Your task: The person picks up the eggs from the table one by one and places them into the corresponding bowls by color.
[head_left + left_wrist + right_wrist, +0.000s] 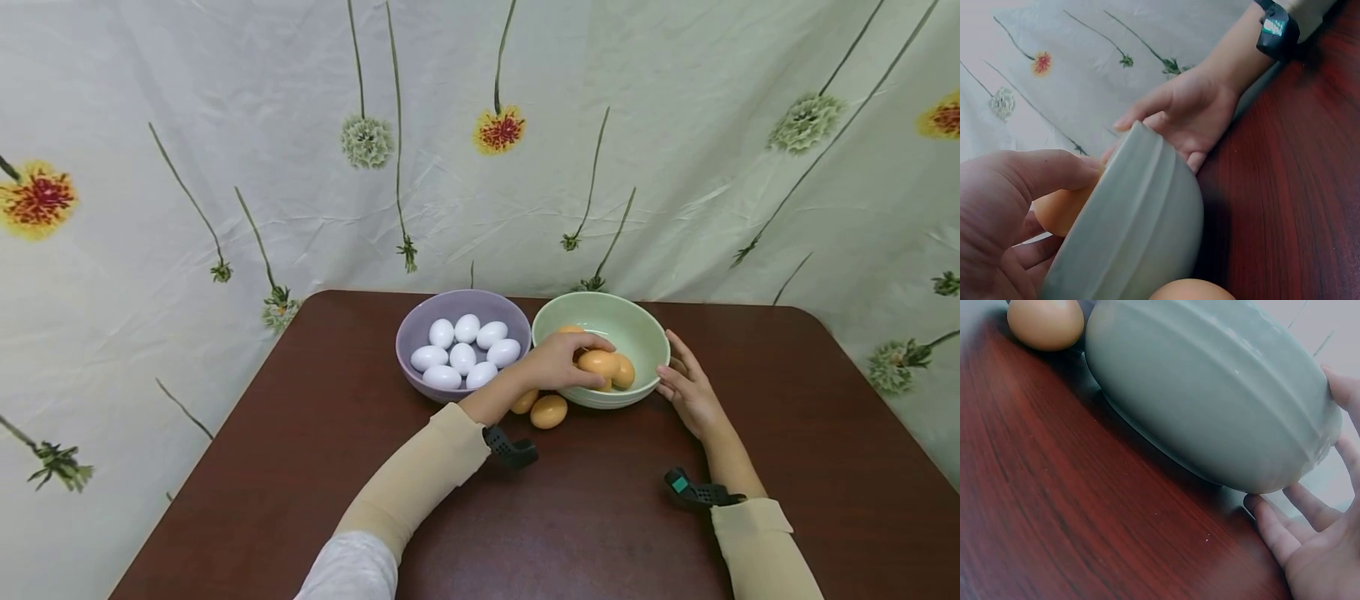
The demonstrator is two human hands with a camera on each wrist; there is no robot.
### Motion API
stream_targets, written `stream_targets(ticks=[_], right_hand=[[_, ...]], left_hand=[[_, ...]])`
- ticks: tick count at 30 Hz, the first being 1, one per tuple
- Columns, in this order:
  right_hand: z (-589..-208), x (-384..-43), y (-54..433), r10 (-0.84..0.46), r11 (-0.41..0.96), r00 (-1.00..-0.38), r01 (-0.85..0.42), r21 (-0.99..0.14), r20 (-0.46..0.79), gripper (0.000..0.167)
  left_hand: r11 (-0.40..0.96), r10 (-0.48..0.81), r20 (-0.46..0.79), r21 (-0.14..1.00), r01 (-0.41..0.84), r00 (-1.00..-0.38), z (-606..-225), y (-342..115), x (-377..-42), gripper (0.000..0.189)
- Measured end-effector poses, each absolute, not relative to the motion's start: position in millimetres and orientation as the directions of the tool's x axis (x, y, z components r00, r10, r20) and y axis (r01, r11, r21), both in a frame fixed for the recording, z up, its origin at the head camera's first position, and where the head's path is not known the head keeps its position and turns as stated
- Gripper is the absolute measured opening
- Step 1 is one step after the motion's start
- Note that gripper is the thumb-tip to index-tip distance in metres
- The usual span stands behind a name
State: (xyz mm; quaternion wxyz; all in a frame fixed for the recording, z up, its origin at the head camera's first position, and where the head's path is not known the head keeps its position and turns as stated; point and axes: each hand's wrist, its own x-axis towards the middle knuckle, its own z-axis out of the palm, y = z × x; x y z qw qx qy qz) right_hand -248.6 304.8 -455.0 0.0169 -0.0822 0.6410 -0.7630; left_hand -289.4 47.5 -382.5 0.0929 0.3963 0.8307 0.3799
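Observation:
My left hand [558, 360] reaches over the near left rim of the green bowl [637, 329] and grips a brown egg [598, 363] between thumb and fingers. In the left wrist view that egg [1059, 211] shows beside the bowl's rim, partly hidden by the thumb. Other brown eggs [624, 372] lie inside the bowl, partly covered by the hand. With fingers spread, my right hand [693, 396] touches the bowl's outer right side; the right wrist view shows its fingertips [1257, 505] against the lower wall.
A purple bowl [405, 337] with several white eggs [462, 359] stands left of the green one. Two brown eggs lie on the dark wooden table [585, 508] before the bowls, the nearer egg [549, 412] in fuller view. A flowered cloth [450, 200] hangs behind the table.

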Motion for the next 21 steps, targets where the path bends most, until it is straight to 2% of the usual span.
stream_targets(ticks=[17, 21], right_hand=[[-455.9, -248.1, 305.6, -0.135, -0.170, -0.985, -0.079, -0.982, 0.102, 0.069], [-455.0, -247.7, 306.4, -0.138, -0.173, -0.985, -0.079, -0.982, 0.104, 0.069]], left_hand=[[0.566, 0.701, 0.004, 0.605, 0.561, -0.713, -379.1, 53.8, -295.5, 0.043], [0.619, 0.694, -0.020, 0.527, 0.582, -0.719, -376.7, 57.8, -295.3, 0.042]])
